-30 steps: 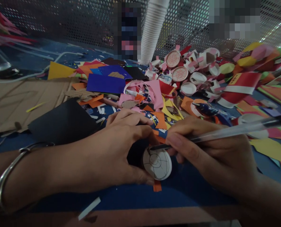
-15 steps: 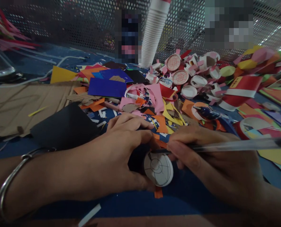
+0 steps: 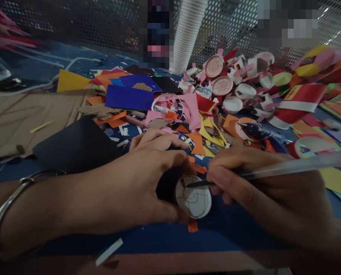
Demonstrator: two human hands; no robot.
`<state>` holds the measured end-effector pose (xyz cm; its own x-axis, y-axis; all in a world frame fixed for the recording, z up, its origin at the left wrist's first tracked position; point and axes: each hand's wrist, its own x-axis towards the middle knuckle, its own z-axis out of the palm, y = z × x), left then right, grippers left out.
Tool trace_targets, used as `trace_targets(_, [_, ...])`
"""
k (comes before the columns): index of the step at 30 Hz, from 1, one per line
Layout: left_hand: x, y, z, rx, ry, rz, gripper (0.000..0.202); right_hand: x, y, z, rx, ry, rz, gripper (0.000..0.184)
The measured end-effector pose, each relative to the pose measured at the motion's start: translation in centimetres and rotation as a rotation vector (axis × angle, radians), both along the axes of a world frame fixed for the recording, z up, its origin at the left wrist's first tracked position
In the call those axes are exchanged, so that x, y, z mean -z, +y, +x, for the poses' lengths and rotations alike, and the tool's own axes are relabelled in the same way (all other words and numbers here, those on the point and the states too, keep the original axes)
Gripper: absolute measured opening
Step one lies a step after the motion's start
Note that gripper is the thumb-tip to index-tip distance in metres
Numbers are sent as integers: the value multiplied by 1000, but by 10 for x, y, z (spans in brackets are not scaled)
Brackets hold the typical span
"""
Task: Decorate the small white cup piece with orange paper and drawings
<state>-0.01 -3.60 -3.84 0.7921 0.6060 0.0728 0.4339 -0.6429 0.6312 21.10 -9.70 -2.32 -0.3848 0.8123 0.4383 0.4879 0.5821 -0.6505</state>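
Observation:
Thumb and fingers of my left hand (image 3: pixel 161 168) curl round the sides of a small white paper-cup bottom (image 3: pixel 195 204). Dark curved and radiating lines are drawn on its round face, and an orange paper tab (image 3: pixel 192 225) sticks out below it. My right hand (image 3: pixel 262 187) grips a pen (image 3: pixel 299 165) with a clear barrel and a dark front end. The pen's tip rests on or just over the upper part of the white disc. A sheet of black paper (image 3: pixel 75 143) lies beyond my left forearm.
Coloured paper scraps cover the blue table, with blue sheets (image 3: pixel 129 97) among them. Cut cup pieces (image 3: pixel 222 86) are heaped at the back right, near a tall stack of paper cups (image 3: pixel 189 34). Cardboard (image 3: pixel 35 118) lies left, and scissors (image 3: pixel 256 130) with dark blue handles right.
The pen tip has moved from the disc's upper rim inward onto its face. My right hand has shifted slightly right; the left keeps its hold. The whole view has shifted a little.

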Motion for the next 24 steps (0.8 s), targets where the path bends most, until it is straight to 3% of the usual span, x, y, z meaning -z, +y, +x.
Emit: trace_targets(24, [3, -1, -4, -3, -1, -7, 53, 4, -3, 6, 83, -105, 136, 15])
